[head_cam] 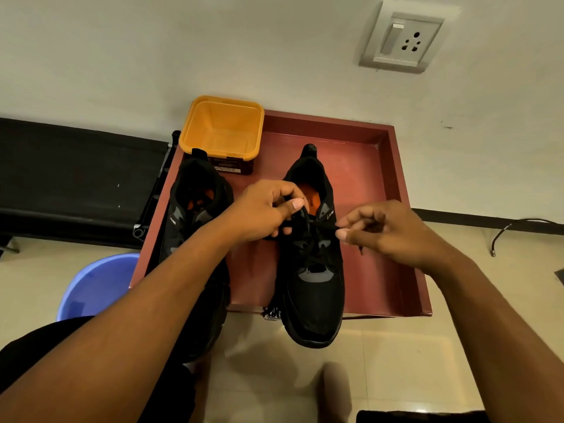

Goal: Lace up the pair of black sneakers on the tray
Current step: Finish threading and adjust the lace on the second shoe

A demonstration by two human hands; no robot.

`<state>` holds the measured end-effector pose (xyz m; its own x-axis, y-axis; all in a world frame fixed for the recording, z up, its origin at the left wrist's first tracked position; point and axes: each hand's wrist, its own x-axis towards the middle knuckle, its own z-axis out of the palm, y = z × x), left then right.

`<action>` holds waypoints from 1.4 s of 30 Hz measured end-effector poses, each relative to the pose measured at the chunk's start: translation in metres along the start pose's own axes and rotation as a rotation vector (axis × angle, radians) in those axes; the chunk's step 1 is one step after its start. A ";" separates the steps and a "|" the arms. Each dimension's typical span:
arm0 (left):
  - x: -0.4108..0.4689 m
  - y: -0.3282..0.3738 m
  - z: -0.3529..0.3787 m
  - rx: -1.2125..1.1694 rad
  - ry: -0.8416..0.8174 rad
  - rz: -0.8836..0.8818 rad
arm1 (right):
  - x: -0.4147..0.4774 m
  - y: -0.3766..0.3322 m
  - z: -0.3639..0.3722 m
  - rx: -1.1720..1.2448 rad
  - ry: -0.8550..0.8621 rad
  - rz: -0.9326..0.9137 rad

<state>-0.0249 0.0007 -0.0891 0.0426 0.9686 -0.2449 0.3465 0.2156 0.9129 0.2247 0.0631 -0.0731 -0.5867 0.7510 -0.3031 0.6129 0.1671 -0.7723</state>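
Two black sneakers with orange insoles stand on a dark red tray, toes toward me. The right sneaker overhangs the tray's near edge; a black lace crosses its upper eyelets. My left hand pinches one lace end above the tongue. My right hand pinches the other end, pulled out to the right of the shoe. The left sneaker lies under my left forearm, its front half hidden.
An orange plastic tub sits at the tray's far left corner. A blue bucket stands on the floor left of the tray. A black bench runs along the wall at left. A wall socket is above.
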 end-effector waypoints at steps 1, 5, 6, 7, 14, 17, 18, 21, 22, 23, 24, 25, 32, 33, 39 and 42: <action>0.000 0.000 0.000 0.003 0.003 0.001 | 0.001 -0.004 0.005 0.023 0.002 -0.026; -0.001 -0.002 0.000 -0.014 0.001 0.003 | 0.003 -0.009 0.000 -0.009 0.041 -0.082; -0.001 -0.002 -0.001 -0.017 -0.002 -0.002 | 0.002 -0.006 -0.007 -0.027 0.060 -0.066; -0.002 -0.002 -0.001 -0.014 -0.003 -0.004 | 0.001 -0.002 -0.013 -0.037 0.073 -0.042; -0.001 -0.002 0.000 0.029 0.005 0.006 | 0.005 -0.011 0.009 0.062 0.023 -0.071; -0.001 -0.004 -0.001 0.016 -0.001 0.009 | 0.007 -0.013 0.006 -0.001 0.059 -0.089; -0.001 -0.004 -0.001 0.007 -0.012 0.009 | 0.006 -0.009 -0.001 -0.037 0.085 -0.066; -0.001 -0.005 -0.001 -0.015 -0.028 -0.009 | 0.001 0.005 -0.021 -0.101 0.142 0.007; -0.001 -0.005 -0.001 -0.012 -0.028 -0.014 | 0.000 0.007 -0.022 -0.093 0.130 0.021; -0.001 -0.004 -0.001 -0.003 -0.027 -0.014 | 0.000 0.006 -0.019 -0.067 0.104 0.021; -0.001 -0.003 -0.001 0.005 -0.027 -0.011 | 0.001 0.004 -0.013 -0.029 0.071 0.006; -0.001 -0.002 0.000 0.010 -0.027 -0.008 | 0.002 0.000 -0.005 0.006 0.046 -0.019; 0.000 -0.005 0.003 0.057 -0.003 0.041 | 0.003 0.001 -0.018 -0.081 0.177 -0.021; -0.001 -0.005 0.003 0.090 0.005 0.057 | 0.001 0.005 -0.025 -0.104 0.196 0.003; 0.000 -0.006 0.004 0.144 0.029 0.092 | 0.001 -0.009 0.002 0.012 0.068 -0.070; 0.001 -0.008 0.003 0.156 0.031 0.105 | 0.006 -0.014 0.006 -0.001 0.099 -0.106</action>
<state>-0.0253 -0.0004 -0.0976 0.0579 0.9886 -0.1389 0.4833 0.0940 0.8704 0.2096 0.0618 -0.0672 -0.5935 0.7881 -0.1633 0.5505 0.2495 -0.7967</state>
